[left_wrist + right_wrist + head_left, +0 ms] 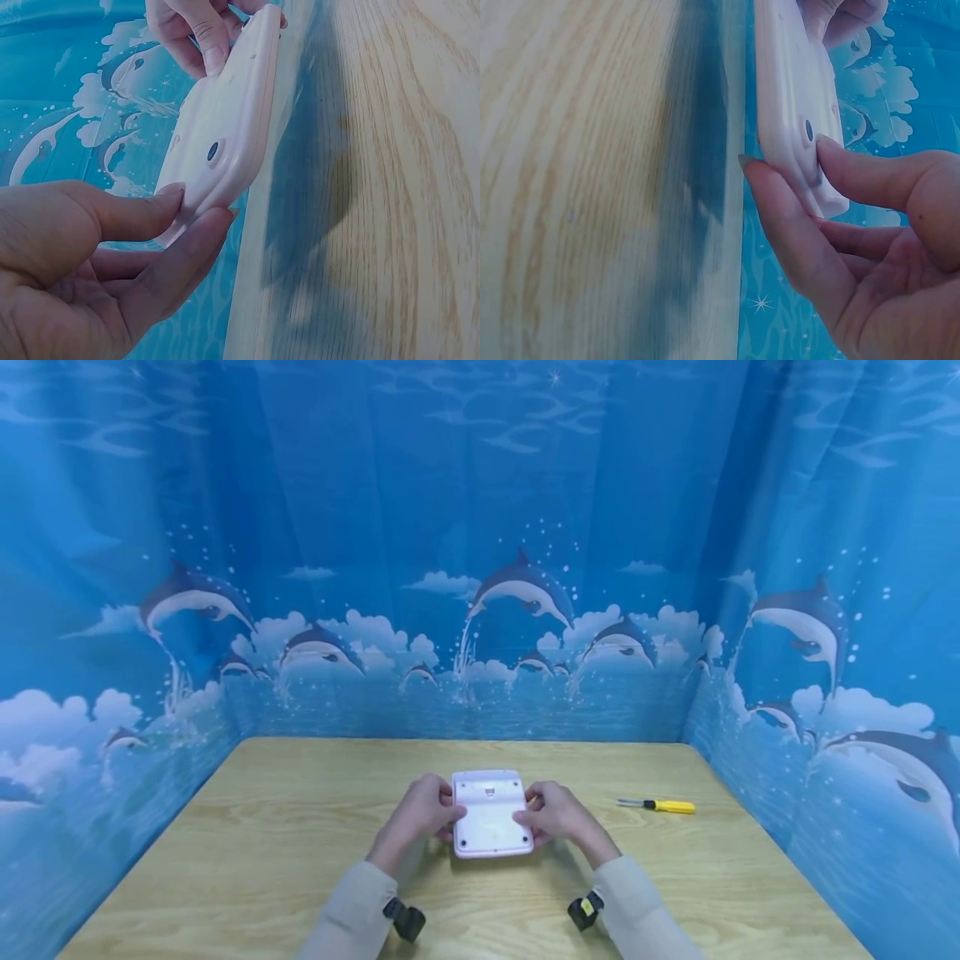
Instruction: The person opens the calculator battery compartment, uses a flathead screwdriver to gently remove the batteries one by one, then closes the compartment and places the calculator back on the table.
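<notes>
A pale pinkish-white calculator (492, 822) is held over the table with its back towards me. Dark round feet sit near its corners, and a small dark slot shows near the top. My left hand (424, 812) pinches its left edge, thumb on the back face and fingers behind. On the opposite edge, my right hand (561, 815) grips it the same way. Both wrist views show the calculator (225, 112) tilted, with a gap between it and the wood. Its front face is hidden.
A screwdriver (670, 807) with a yellow handle lies on the wooden table (300, 827), to the right of my right hand. Blue curtains (420, 485) printed with dolphins stand behind the table and along both sides. A small black camera is strapped to each wrist.
</notes>
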Demonstrator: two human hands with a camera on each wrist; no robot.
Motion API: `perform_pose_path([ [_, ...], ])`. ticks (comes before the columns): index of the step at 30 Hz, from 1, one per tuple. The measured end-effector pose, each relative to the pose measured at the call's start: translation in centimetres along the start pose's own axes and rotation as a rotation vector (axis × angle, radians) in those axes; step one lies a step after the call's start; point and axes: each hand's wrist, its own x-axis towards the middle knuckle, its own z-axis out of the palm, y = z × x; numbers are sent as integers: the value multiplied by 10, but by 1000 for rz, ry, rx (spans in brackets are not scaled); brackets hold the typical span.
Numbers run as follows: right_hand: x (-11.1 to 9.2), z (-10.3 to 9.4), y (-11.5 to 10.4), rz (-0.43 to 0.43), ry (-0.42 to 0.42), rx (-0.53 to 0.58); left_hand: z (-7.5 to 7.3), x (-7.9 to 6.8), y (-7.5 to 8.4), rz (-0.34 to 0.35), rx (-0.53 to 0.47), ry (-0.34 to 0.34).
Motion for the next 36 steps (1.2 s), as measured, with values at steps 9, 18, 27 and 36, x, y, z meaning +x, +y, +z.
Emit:
perform_pose_path([
  [9, 0, -3, 0, -10, 8, 5, -1, -1, 2, 15, 6, -9],
  [18, -4, -4, -1, 1, 19, -23, 3, -3, 0, 47, 20, -29],
  [27, -1, -4, 1, -15, 16, -15, 3, -2, 1, 55, 35, -20],
  [36, 0, -1, 0, -13, 21, -24, 2, -3, 0, 37, 38, -15],
])
